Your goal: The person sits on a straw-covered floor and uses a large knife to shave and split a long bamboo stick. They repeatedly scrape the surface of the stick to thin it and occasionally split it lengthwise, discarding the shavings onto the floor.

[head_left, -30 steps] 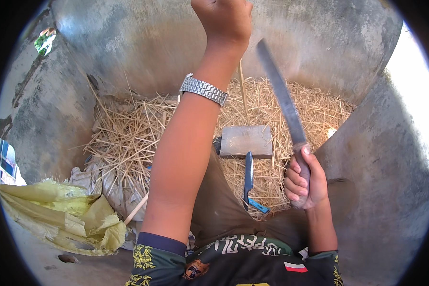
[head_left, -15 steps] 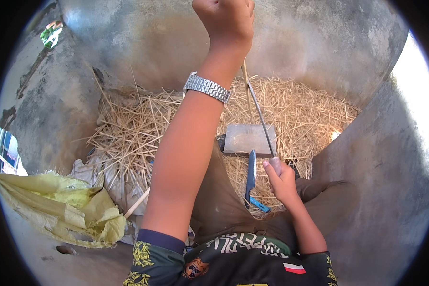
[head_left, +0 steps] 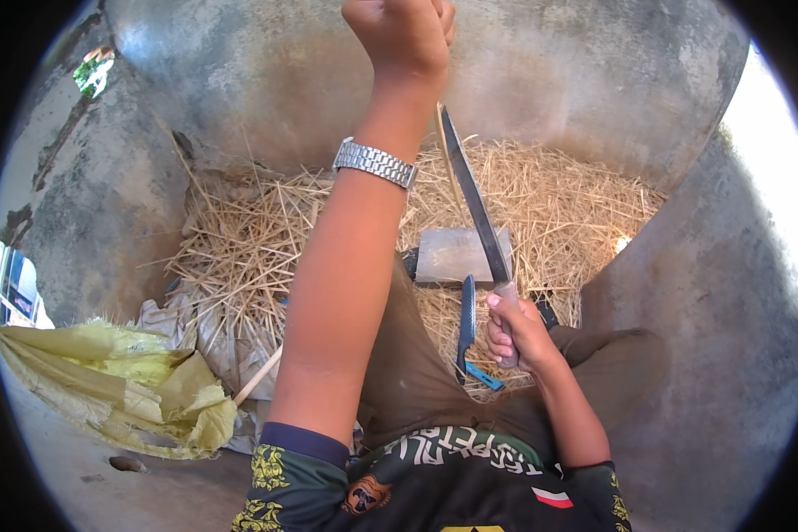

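sits in a dark patterned shirt [head_left: 390, 519] and brown trousers [head_left: 421, 377], with legs bent and spread. has a blue tool [head_left: 485, 378] lying on straw [head_left: 559, 195] between the thighs, just beside the handle of a small knife [head_left: 466, 328], dark-bladed and pointing away. has a crumpled yellow sack [head_left: 151, 381] off to the left, beside a pale rod [head_left: 259, 376] slanting over a whitish sheet [head_left: 211, 332]. grips the handle of a big knife [head_left: 473, 195] in the right hand [head_left: 519, 332], fingers wrapped around and thumb pressed near the blade, just right of the small knife. angles the long dark blade forward and leftward, passing above a grey block [head_left: 443, 253], tip up near the left wrist. stretches the left arm forward, wearing a silver watch [head_left: 375, 162]. closes the left hand [head_left: 408, 35], partly cut off by the top edge, on a thin stick [head_left: 452, 164], with the grip itself hidden. slants the stick down alongside the blade, toward the block's far side; cannot tell whether touching the blade. faces a stained grey wall [head_left: 576, 89] past the straw.
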A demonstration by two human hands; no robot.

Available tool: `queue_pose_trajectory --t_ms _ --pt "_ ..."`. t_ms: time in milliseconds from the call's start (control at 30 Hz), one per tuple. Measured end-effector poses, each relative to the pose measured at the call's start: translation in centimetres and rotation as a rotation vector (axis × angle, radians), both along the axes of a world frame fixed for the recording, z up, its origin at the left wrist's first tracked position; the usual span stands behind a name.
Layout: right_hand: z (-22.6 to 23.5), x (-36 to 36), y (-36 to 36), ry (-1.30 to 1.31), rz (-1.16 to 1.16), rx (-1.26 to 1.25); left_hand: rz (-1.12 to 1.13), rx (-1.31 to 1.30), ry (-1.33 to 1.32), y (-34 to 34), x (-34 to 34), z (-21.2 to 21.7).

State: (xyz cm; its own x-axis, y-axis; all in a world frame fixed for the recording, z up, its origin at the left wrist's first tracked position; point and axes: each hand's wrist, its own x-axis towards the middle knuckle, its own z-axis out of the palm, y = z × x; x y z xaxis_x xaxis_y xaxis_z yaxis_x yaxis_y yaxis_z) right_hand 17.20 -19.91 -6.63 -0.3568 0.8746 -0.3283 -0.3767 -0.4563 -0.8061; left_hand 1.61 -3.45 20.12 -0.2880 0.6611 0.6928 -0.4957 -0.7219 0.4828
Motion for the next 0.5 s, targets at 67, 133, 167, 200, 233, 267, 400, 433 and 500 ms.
queue_pose_trajectory --t_ms 67,133,167,200,233,267,400,433,500 --pt "1.5 0.7 0.3 0.133 0.034 -0.054 -0.014 0.022 0.032 0.3 -0.5 0.1" --pt "2.6 0.9 0.5 0.201 0.044 -0.082 -0.017 0.059 0.039 0.7 -0.3 0.3" --pt "2.7 0.6 0.8 -0.022 -0.016 0.045 -0.020 0.075 0.042 0.9 0.0 0.4" --pt "2.8 0.1 1.2 -0.245 -0.075 0.170 -0.019 0.083 0.037 1.1 0.3 0.5" --pt "2.9 0.0 1.7 -0.469 -0.133 0.294 -0.017 0.090 0.033 1.4 0.7 0.8" --pt "2.2 0.3 2.7 -0.594 -0.196 0.405 -0.023 0.089 0.026 1.5 1.4 0.8" --pt "2.9 -1.2 5.4 -0.645 -0.274 0.443 0.023 0.185 0.085 0.8 2.9 0.2" --pt "2.1 -1.7 6.4 -0.642 -0.307 0.473 0.028 0.188 0.104 0.4 3.3 0.4" --pt "-1.4 -2.6 8.0 -0.662 -0.297 0.516 0.058 0.204 0.142 -1.0 2.3 0.0"
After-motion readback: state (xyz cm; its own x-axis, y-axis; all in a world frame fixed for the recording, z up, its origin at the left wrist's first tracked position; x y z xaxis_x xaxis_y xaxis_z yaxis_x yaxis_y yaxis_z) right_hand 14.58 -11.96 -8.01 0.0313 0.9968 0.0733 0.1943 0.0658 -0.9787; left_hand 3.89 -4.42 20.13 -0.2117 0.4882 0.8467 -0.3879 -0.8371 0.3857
